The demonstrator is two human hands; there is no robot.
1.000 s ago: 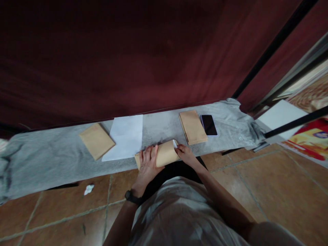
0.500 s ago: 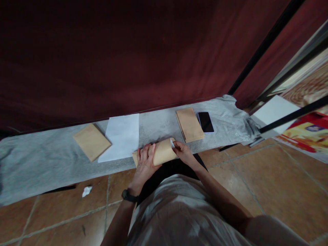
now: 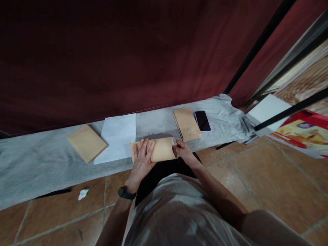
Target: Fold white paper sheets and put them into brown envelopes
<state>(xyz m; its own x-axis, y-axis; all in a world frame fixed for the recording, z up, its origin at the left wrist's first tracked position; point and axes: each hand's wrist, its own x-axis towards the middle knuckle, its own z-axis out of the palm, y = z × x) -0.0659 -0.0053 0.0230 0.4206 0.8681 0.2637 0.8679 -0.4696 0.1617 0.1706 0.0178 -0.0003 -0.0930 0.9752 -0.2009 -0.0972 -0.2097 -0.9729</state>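
A brown paper envelope point(image 3: 162, 149) lies at the front edge of the cloth-covered bench, its right end bulging open with a bit of white paper showing inside. My left hand point(image 3: 142, 158) rests on its left part, fingers spread over the paper. At the open right end, my right hand point(image 3: 183, 151) has its fingers closed on the envelope's edge, some fingertips hidden in the opening. Left of the envelope is a white paper sheet point(image 3: 119, 133), partly overlapped by another brown envelope point(image 3: 87, 142). A stack of brown envelopes point(image 3: 187, 123) sits behind my right hand.
A phone point(image 3: 202, 120) lies right of the stack on the grey cloth point(image 3: 38, 160). Black metal bars point(image 3: 289, 111) cross at the right, near a white box point(image 3: 269, 107) and a red carton point(image 3: 302, 131). A dark red curtain hangs behind. White scrap point(image 3: 83, 193) lies on the tiled floor.
The held envelope has turned to lie straighter and flatter along the bench edge. Both hands moved with it, still on its two ends. The whole view has shifted slightly.
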